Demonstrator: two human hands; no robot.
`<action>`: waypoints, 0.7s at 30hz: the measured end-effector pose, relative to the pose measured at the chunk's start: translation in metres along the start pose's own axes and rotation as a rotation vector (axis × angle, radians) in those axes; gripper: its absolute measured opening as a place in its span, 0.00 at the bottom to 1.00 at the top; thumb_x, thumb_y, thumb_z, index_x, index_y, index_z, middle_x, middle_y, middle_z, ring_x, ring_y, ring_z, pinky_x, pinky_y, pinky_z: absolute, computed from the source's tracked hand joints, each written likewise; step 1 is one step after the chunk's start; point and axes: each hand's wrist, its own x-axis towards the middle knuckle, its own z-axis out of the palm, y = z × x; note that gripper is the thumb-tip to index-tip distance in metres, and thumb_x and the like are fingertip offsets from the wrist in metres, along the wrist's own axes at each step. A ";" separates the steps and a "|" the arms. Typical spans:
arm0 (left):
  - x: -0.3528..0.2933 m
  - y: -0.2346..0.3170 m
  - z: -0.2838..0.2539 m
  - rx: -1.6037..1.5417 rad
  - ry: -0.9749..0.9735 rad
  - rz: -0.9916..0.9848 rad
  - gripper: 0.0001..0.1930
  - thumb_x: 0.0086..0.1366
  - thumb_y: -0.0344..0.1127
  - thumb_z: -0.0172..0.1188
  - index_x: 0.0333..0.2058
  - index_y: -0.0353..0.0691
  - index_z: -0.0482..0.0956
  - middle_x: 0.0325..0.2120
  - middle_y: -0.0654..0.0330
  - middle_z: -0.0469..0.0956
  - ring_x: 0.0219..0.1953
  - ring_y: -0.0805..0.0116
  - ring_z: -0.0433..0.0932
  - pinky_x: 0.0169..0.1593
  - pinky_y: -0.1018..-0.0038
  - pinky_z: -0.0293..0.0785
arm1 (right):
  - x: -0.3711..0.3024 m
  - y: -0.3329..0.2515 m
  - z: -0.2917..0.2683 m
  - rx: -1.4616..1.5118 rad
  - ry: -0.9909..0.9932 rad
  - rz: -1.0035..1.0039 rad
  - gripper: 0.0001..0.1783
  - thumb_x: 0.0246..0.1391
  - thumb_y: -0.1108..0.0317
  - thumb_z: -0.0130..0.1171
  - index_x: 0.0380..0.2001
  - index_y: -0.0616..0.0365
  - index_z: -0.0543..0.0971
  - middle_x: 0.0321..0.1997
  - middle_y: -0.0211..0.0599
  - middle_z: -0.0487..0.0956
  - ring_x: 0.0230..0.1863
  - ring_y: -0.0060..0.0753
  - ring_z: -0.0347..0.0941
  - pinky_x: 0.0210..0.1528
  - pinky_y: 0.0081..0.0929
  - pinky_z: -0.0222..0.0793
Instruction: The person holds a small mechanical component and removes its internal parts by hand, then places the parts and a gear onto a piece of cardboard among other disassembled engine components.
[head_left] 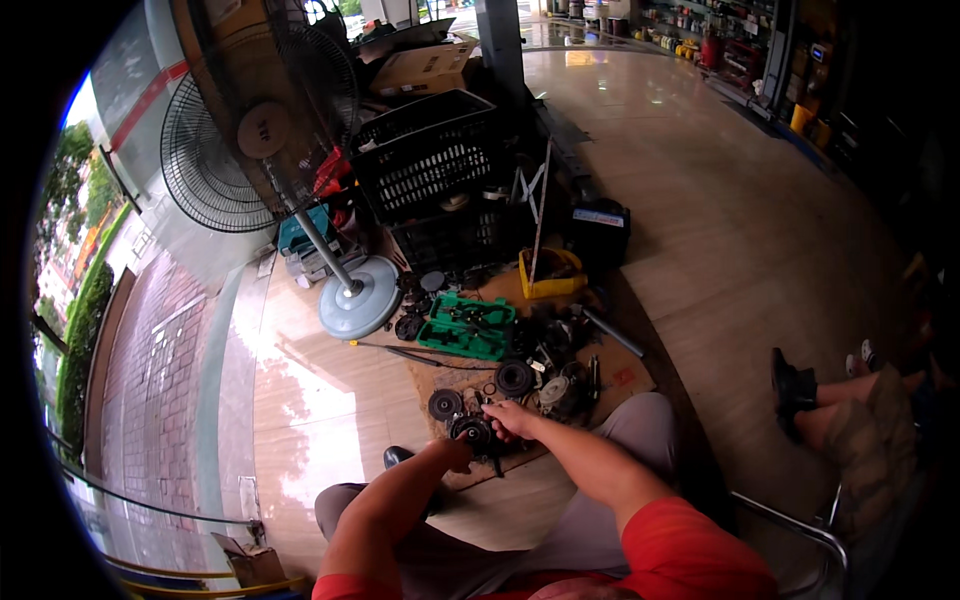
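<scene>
A dark round machine part (474,430) with a ringed, pulley-like face lies on the cardboard in front of me. My left hand (457,455) is closed on its near left side, the fingers partly hidden. Just beyond its right edge is my right hand (512,420), with fingers curled in a pinch; whatever sits in them is too small to make out. Close by on the left lies a black grooved pulley (445,404). A second black pulley (514,378) rests farther off, to the right of a thin ring (490,390).
An open green tool case (467,326) lies beyond the parts on the cardboard sheet (627,375). Behind it stand a black crate (430,170), a yellow tray (552,283) and a pedestal fan (355,300). At right, a person's legs (815,395) and a metal chair frame (800,530) show.
</scene>
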 end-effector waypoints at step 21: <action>-0.030 0.042 -0.077 0.021 -0.156 -0.014 0.26 0.68 0.54 0.51 0.42 0.32 0.83 0.38 0.51 0.83 0.51 0.56 0.78 0.72 0.45 0.28 | -0.008 -0.001 0.006 -0.369 0.404 -0.055 0.21 0.59 0.55 0.57 0.34 0.67 0.72 0.23 0.40 0.77 0.20 0.34 0.76 0.19 0.32 0.72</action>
